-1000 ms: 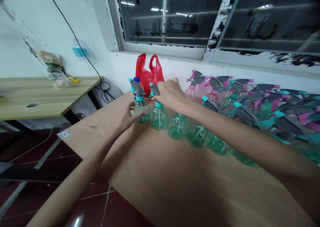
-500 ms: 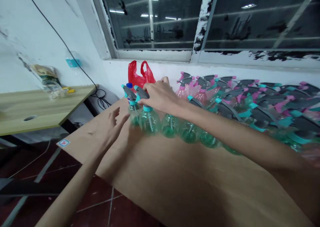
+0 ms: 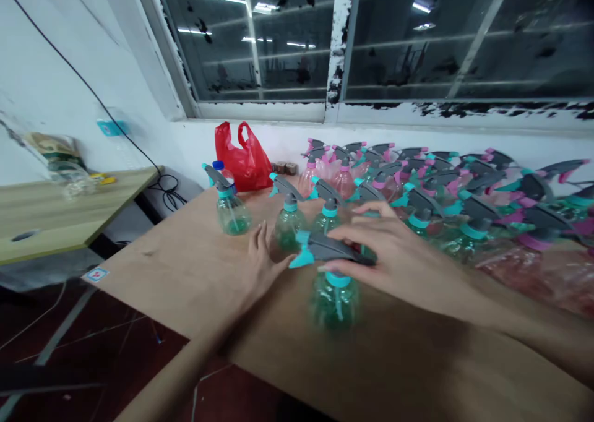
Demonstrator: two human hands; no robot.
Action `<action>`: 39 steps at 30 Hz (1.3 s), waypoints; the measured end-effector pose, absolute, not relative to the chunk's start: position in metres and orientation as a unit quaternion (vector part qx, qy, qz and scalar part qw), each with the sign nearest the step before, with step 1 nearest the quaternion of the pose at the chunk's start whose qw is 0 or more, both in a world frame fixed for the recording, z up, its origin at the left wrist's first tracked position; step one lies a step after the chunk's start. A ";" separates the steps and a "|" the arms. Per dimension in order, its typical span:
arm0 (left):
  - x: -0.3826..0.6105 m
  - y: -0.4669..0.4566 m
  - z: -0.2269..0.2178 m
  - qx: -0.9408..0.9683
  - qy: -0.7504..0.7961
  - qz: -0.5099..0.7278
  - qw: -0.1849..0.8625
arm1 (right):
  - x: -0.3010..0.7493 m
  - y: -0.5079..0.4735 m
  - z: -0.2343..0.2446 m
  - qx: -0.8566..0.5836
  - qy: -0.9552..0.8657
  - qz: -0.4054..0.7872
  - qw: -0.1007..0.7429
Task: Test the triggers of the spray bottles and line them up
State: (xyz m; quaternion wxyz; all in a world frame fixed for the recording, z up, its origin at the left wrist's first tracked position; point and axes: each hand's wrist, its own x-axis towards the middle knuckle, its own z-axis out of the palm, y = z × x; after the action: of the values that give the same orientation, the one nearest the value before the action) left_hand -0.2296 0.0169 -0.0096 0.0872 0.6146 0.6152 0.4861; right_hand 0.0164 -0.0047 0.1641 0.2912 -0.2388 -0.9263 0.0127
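My right hand (image 3: 375,249) grips a green spray bottle (image 3: 336,301) by its grey trigger head, whose turquoise nozzle points left. The bottle is upright and in front of the row, its base smeared by motion. Beside it on the left is my left hand (image 3: 260,264), fingers spread and empty, the thumb reaching toward the nozzle without clearly touching it. Behind my hands stands another green spray bottle (image 3: 290,227), with more to its right. Further left, a lone green spray bottle (image 3: 233,215) stands apart.
Several pink and green spray bottles (image 3: 343,180) crowd the table's right side below the window. A red plastic bag (image 3: 244,162) and a blue-capped bottle (image 3: 224,171) stand at the back. A wooden desk (image 3: 93,215) is at the left, beside black cable (image 3: 169,193).
My right hand has drawn a green spray bottle out of the row, toward me and to the right. My left hand has moved right, and the view has shifted right.
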 end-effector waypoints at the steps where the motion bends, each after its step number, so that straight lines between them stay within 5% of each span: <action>1: -0.224 0.022 -0.008 0.626 0.615 0.474 0.069 | 0.030 -0.005 0.158 -0.252 -0.924 0.012 0.288; 22: -0.175 0.064 -0.006 0.634 0.675 0.377 -0.031 | 0.098 0.061 0.121 -0.322 -0.883 0.011 0.342; 32: -0.163 0.008 0.019 0.699 0.597 0.386 -0.074 | 0.146 0.014 0.126 -0.387 -0.848 0.024 0.361; 39: -0.084 -0.038 0.030 0.824 0.471 0.265 0.172 | 0.185 -0.020 0.119 -0.446 -0.822 0.027 0.352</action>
State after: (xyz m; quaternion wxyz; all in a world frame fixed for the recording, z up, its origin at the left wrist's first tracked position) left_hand -0.0844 -0.0376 0.0301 0.1724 0.8236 0.4706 0.2655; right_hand 0.1853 -0.0204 0.1188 0.3519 -0.4463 -0.8223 0.0273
